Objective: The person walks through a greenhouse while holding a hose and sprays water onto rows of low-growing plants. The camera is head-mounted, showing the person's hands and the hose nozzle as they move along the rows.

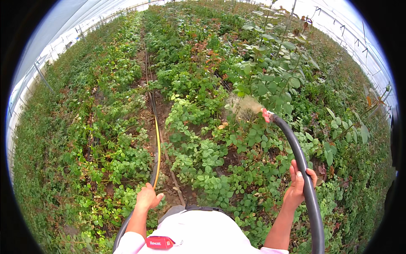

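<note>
My right hand (299, 187) grips a thick black hose (295, 143) that curves up and to the left. On its end sits a red and white spray nozzle (267, 115), and a fine mist (245, 106) leaves it over the leafy rose bushes (187, 114). At the lower left my left hand (148, 197) is closed around a black hose with a yellow stripe (157, 152), which runs away from me along the soil path. Its further part passes beside my left forearm.
Dense rows of rose plants (117, 165) flank the narrow soil path (168, 127). Tall stems (282, 63) rise at the upper right. Metal posts (43, 76) and translucent plastic sheeting (54, 28) surround the plants. A thin hose (146, 63) lies further along the path.
</note>
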`<state>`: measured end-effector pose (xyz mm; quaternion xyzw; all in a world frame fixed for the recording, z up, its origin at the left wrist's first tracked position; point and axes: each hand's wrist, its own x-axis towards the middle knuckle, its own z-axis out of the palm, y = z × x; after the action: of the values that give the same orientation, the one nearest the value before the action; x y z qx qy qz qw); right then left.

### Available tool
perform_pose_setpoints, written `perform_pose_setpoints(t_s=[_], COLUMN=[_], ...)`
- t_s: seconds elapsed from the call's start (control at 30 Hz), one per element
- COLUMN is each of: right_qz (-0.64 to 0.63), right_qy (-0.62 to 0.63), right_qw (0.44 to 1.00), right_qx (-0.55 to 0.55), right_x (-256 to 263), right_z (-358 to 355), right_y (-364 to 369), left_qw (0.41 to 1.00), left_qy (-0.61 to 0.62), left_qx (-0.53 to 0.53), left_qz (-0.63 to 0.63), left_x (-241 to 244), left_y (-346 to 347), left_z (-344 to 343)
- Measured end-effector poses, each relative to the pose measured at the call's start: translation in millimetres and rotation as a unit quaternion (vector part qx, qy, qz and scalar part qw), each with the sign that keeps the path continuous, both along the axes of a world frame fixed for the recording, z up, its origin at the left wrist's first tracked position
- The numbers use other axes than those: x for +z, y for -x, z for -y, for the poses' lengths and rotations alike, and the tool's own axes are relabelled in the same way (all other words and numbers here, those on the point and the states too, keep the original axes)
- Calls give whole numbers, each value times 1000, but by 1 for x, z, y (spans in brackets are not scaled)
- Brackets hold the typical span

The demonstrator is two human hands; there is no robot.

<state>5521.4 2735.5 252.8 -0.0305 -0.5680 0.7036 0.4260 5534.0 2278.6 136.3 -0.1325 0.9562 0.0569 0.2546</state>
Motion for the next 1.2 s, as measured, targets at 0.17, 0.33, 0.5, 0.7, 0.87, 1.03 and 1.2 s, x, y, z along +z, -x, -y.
perform_pose_setpoints(t_s=[0.17, 0.33, 0.5, 0.7, 0.87, 1.03, 1.2], right_qz=[-40, -104, -116, -63, -28, -12, -39], right_qy=[-16, -30, -42, -29, -33, -31, -31], right_qw=[999, 993, 991, 998, 999, 999, 998], right_qx=[29, 46, 43, 9, -8, -38, -26], right_x=[27, 58, 69, 52, 34, 27, 41], right_z=[20, 42, 55, 62, 61, 65, 78], right_y=[22, 32, 9, -58, -124, -171, -180], left_qw=[1000, 999, 998, 998, 999, 999, 999], left_qy=[-15, -31, -42, -49, -33, -39, -42], left_qx=[23, 26, 46, 24, 12, 8, 15], left_qz=[4, -7, -11, 0, 24, 3, 16], left_x=[-5, -8, -9, -8, -7, -5, -1], left_y=[-31, -68, -102, -130, -147, -172, -197], left_z=[12, 28, 43, 58, 63, 69, 81])
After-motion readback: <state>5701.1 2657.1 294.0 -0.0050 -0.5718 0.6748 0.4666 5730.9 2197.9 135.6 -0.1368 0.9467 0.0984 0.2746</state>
